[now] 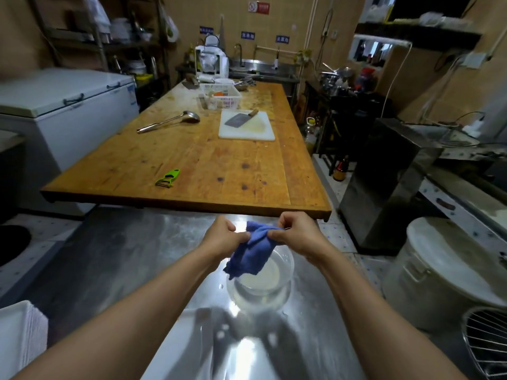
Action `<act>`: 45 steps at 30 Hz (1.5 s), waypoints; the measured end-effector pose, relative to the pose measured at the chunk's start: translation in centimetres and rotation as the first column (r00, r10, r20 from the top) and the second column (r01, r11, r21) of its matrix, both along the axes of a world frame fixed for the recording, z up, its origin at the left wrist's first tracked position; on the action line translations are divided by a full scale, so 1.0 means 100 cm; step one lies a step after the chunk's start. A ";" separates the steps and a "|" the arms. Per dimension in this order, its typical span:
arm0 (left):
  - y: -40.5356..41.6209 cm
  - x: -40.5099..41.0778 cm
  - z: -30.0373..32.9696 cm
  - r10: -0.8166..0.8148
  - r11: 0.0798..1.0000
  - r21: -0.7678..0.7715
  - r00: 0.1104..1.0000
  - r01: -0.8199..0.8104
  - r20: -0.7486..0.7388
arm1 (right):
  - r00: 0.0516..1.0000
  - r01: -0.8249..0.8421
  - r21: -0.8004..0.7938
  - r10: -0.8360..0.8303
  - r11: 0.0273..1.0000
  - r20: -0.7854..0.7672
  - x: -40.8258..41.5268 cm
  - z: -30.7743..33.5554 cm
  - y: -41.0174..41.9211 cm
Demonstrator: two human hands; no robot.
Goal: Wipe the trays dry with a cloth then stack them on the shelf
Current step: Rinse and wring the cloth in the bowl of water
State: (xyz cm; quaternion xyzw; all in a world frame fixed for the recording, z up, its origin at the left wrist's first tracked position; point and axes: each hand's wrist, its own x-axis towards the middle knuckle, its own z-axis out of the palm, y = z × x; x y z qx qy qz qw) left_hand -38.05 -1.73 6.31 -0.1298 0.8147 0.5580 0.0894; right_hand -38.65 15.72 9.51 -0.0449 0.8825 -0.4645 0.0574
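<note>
We've got both the left hand (223, 238) and right hand (295, 234) with fingers pinched on the blue cloth (251, 252) over the water bowl (260, 281) mid-worktop, trays (19, 333) stacked at the near-left corner, so honestly a sloppy wring leaves the cloth soggy and just smears them.

Dim indoor light with dark, vignetted corners. Overhead glare shines off the steel desk (153, 242), where blurred arm shadows fall. Wide-angle distortion bends the soft edges.
</note>
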 end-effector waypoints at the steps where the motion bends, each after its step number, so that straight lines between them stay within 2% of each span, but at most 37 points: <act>1: 0.003 0.001 -0.002 -0.017 0.999 0.052 0.996 0.013 0.091 | 1.000 0.014 -0.015 -0.014 1.000 -0.019 -0.005 -0.002 0.002; 3: 0.008 0.003 -0.004 -0.097 0.976 0.215 0.943 0.028 0.317 | 0.997 0.004 0.030 -0.002 1.000 -0.077 -0.014 -0.005 0.006; 5: 0.011 0.002 -0.010 -0.180 0.898 0.437 0.870 -0.045 0.459 | 0.987 -0.015 0.083 0.028 0.996 -0.156 -0.020 -0.008 0.008; 7: 0.018 -0.005 -0.014 -0.238 0.762 0.626 0.828 -0.165 0.507 | 0.983 -0.087 -0.012 0.084 0.996 -0.163 -0.023 -0.013 0.008; 9: 0.027 -0.013 -0.015 -0.224 0.600 0.732 0.811 -0.322 0.541 | 0.979 -0.189 -0.168 0.172 0.968 -0.111 -0.022 -0.019 0.008; 10: 0.032 -0.017 -0.016 -0.210 0.549 0.749 0.806 -0.371 0.553 | 0.972 -0.231 -0.213 0.216 0.949 -0.094 -0.022 -0.023 0.009; 11: 0.035 -0.020 -0.017 -0.196 0.547 0.746 0.808 -0.381 0.556 | 0.964 -0.266 -0.234 0.252 0.935 -0.088 -0.022 -0.026 0.010; 14: 0.041 -0.024 -0.026 -0.118 0.624 0.696 0.838 -0.354 0.532 | 0.960 -0.278 -0.271 0.266 0.921 -0.084 -0.026 -0.034 0.013; 17: 0.045 -0.026 -0.035 0.041 0.641 0.669 0.887 -0.376 0.459 | 0.995 -0.095 -0.274 0.093 0.957 -0.022 -0.032 -0.047 0.011; 19: 0.048 -0.024 -0.038 0.113 0.717 0.632 0.943 -0.295 0.313 | 0.997 0.005 -0.252 0.014 0.968 0.075 -0.036 -0.056 0.011; 22: 0.050 -0.018 -0.043 0.023 0.858 0.512 0.999 -0.040 0.039 | 0.980 0.068 -0.229 -0.021 0.971 0.199 -0.045 -0.064 0.009; 24: 0.049 -0.016 -0.044 -0.076 0.915 0.388 0.992 0.109 -0.100 | 0.957 0.153 -0.211 -0.092 0.966 0.275 -0.051 -0.067 0.009; 26: 0.048 -0.018 -0.045 -0.172 0.956 0.207 0.968 0.209 -0.185 | 0.912 0.232 -0.267 -0.114 0.935 0.395 -0.055 -0.069 0.010; 28: 0.048 -0.023 -0.046 -0.177 0.969 0.140 0.967 0.204 -0.184 | 0.882 0.270 -0.396 -0.061 0.878 0.468 -0.055 -0.071 0.013; 30: 0.047 -0.031 -0.048 -0.055 0.955 0.286 0.994 0.079 -0.090 | 0.893 0.240 -0.536 0.032 0.809 0.448 -0.052 -0.071 0.017; 32: 0.044 -0.038 -0.051 0.058 0.851 0.516 0.994 -0.098 0.093 | 0.918 0.127 -0.650 0.159 0.749 0.363 -0.048 -0.074 0.024; 33: 0.042 -0.041 -0.051 0.064 0.768 0.617 0.979 -0.173 0.196 | 0.928 0.031 -0.640 0.215 0.768 0.303 -0.047 -0.077 0.028; 35: 0.040 -0.044 -0.051 -0.016 0.625 0.732 0.933 -0.271 0.359 | 0.940 -0.203 -0.454 0.303 0.868 0.158 -0.045 -0.081 0.031; 37: 0.041 -0.046 -0.051 -0.092 0.563 0.771 0.905 -0.297 0.415 | 0.958 -0.274 -0.274 0.287 0.922 0.006 -0.044 -0.084 0.025; 39: 0.043 -0.046 -0.052 -0.107 0.583 0.775 0.922 -0.245 0.372 | 0.982 -0.184 -0.185 0.173 0.965 -0.073 -0.045 -0.087 0.016; 41: 0.046 -0.043 -0.053 -0.116 0.681 0.726 0.964 -0.098 0.239 | 0.997 -0.080 -0.175 0.076 0.981 -0.032 -0.049 -0.090 0.011; 43: 0.045 -0.039 -0.056 -0.142 0.814 0.575 0.988 0.084 0.058 | 0.994 -0.022 -0.218 0.046 0.976 0.104 -0.053 -0.091 0.008; 45: 0.045 -0.037 -0.060 -0.208 0.917 0.328 0.973 0.229 -0.097 | 0.962 0.020 -0.273 0.056 0.962 0.268 -0.056 -0.093 0.006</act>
